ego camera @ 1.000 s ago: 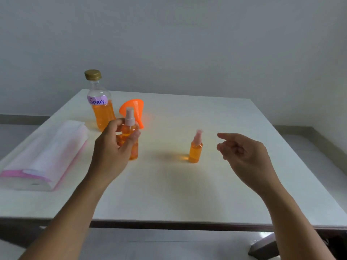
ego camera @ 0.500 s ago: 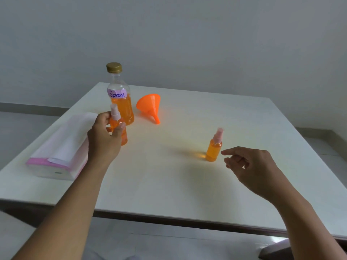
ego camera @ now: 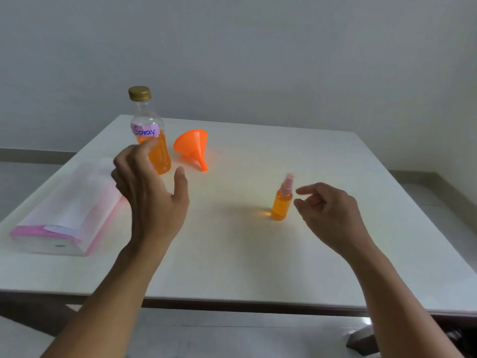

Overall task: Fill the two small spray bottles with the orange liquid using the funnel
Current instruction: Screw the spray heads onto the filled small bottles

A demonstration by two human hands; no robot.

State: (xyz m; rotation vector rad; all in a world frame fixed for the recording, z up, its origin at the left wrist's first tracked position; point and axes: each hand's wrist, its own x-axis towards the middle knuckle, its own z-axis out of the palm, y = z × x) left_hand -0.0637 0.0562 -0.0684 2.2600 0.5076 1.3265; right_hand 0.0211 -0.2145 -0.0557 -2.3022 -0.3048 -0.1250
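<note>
A large clear bottle with a gold cap and a "Spray" label stands at the back left, partly full of orange liquid. An orange funnel lies on its side just right of it. One small spray bottle with a pink pump, full of orange liquid, stands upright at centre right. My left hand hovers in front of the large bottle, fingers spread and holding nothing. My right hand is loosely curled just right of the small bottle, not touching it. The second small bottle is out of sight, perhaps behind my left hand.
Everything sits on a white table whose near edge runs below my forearms. A pink and white tissue pack lies at the left edge. A grey wall stands behind the table.
My left hand has let go of the small spray bottle it was carrying to the left and has opened and lifted. My right hand has drifted closer to the other small bottle.
</note>
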